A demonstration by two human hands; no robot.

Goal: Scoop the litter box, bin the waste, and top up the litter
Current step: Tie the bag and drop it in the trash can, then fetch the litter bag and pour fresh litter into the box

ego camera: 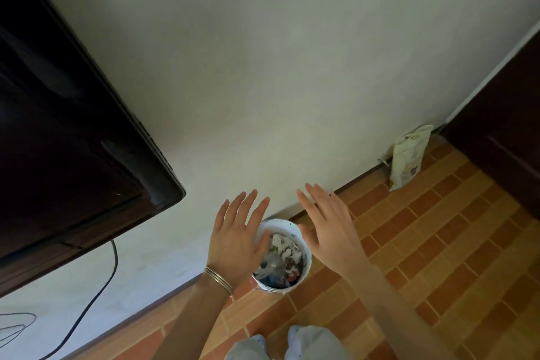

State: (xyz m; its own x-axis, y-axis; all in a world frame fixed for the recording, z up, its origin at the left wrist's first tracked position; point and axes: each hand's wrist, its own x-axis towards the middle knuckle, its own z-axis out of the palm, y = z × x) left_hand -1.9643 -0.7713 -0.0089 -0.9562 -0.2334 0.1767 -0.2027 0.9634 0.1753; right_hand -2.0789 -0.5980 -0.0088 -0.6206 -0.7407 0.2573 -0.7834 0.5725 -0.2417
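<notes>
both hands hover above a small white bin (304, 245) that stands on the brick-patterned floor (438, 257) close to the pale wall (263, 67), filled with paper scraps and wrappers. the left hand (236, 240), with thin bangles (217, 279) at its wrist, has its grip apart, fingers straight and spread, holding nothing. the right hand (330, 231) is likewise apart and empty. a pale yellow bag (407, 158) leans against the wall well to the right. a dark screen (67, 126) fills the left, a black cable (99, 292) hanging beneath it.
</notes>
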